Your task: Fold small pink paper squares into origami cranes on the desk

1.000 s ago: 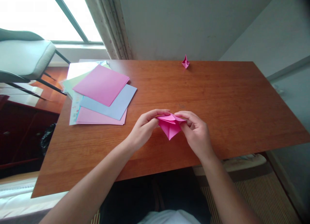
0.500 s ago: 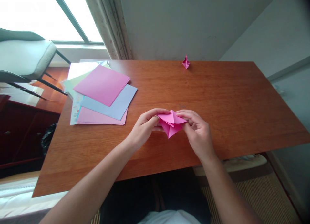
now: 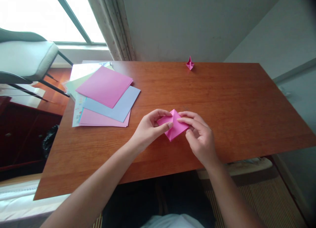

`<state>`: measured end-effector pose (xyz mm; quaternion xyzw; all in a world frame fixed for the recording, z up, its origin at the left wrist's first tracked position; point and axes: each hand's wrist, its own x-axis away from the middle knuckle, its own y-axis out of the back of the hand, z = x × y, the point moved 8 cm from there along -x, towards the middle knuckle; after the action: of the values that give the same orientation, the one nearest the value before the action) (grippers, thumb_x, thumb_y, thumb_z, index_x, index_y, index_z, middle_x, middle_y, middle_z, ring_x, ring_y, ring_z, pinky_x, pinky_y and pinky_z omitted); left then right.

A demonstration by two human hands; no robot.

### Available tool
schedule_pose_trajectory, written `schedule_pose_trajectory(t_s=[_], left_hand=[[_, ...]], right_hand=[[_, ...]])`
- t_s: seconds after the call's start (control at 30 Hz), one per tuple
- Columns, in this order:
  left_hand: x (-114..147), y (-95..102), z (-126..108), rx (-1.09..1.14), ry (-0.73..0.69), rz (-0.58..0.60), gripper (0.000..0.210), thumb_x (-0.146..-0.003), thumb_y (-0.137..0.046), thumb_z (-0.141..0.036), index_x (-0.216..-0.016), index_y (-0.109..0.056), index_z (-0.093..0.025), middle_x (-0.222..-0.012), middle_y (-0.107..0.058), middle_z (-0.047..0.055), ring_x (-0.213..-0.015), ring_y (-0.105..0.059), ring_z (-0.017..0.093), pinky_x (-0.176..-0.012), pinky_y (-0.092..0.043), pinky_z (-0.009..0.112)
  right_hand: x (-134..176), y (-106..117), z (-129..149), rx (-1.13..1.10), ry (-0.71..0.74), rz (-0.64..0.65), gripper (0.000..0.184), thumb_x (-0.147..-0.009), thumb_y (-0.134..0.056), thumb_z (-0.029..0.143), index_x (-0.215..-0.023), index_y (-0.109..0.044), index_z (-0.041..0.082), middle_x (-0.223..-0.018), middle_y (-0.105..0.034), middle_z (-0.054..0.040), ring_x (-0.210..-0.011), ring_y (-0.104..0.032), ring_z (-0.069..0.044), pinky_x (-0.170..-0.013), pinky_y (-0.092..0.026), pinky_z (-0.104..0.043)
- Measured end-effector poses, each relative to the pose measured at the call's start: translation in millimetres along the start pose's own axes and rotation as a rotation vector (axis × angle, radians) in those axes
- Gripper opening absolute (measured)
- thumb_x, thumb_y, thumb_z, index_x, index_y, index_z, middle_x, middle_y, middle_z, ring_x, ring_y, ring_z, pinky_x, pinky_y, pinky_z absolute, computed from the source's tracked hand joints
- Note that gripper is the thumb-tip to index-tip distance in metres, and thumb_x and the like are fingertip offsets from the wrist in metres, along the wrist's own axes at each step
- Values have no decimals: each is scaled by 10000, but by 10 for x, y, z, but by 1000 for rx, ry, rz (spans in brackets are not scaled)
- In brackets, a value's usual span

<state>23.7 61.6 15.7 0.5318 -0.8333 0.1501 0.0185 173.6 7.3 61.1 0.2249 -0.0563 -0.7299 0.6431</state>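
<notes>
A bright pink folded paper (image 3: 175, 128), now a flat diamond with crease lines, is between my hands near the front of the table. My left hand (image 3: 153, 124) grips its left side, thumb lying across the top face and fingers along the far left edge. On the other side, my right hand (image 3: 199, 129) holds the right corner, with two fingers resting on the paper and the thumb at its lower right edge. Both hands partly cover the diamond's sides. Farther back stands a small pink origami figure (image 3: 190, 64) with a pointed tip.
Paper sheets lie piled on the left of the wooden table (image 3: 234, 99): a pink sheet (image 3: 105, 86), a blue sheet (image 3: 123, 101) and a light pink sheet (image 3: 103, 118). A chair (image 3: 27, 58) stands beyond the left edge, near a curtain (image 3: 111, 24).
The folded paper has gone from partly open, with raised flaps, to a flattened diamond. My left thumb has moved onto its top face, and my right fingers now press on it.
</notes>
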Motion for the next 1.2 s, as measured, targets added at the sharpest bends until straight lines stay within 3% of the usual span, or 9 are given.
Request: schedule_pose_trajectory(t_s=[0.27, 0.6, 0.8, 1.0, 1.2], left_hand=[[-21, 4, 23, 10, -35, -24, 301, -739, -787, -207, -1008, -655, -172, -1061, -683, 67, -962, -640, 194, -821, -510, 293], [-23, 7, 14, -16, -60, -21, 315, -739, -777, -179, -1022, -640, -174, -1038, -678, 62, -941, -642, 185, -796, -510, 278], [-4, -39, 9, 40, -42, 18, 436, -789, -778, -257, -1166, -571, -189, -995, -680, 59, -883, -638, 183, -735, -507, 269], [-2, -67, 12, -96, -9, 60, 296, -825, -750, -365, -987, -665, -132, -929, -667, 56, -824, -601, 161, -729, -477, 259], [2, -71, 39, -120, 3, 74, 250, -831, -734, -344, -927, -654, -127, -865, -647, 36, -773, -579, 146, -696, -467, 255]], right_hand=[[27, 9, -3, -13, -12, 15, 304, -903, -487, 155, -1024, -728, 294, -1256, -643, -38, -1219, -588, -267, -1053, -472, -486], [18, -18, -112, -28, -71, -66, 163, -909, -613, 202, -994, -721, 290, -1195, -664, -49, -1154, -624, -240, -976, -551, -430], [38, -10, -106, -20, -63, -84, 179, -902, -619, 169, -992, -721, 285, -1173, -667, -49, -1141, -628, -236, -984, -551, -436], [46, -3, -47, -21, -17, -78, 201, -895, -625, 146, -1008, -715, 285, -1165, -668, -43, -1114, -636, -233, -948, -562, -428], [78, -16, -69, -53, -23, -53, 285, -896, -624, 165, -1146, -666, 298, -1178, -670, -46, -1109, -638, -237, -971, -547, -439]])
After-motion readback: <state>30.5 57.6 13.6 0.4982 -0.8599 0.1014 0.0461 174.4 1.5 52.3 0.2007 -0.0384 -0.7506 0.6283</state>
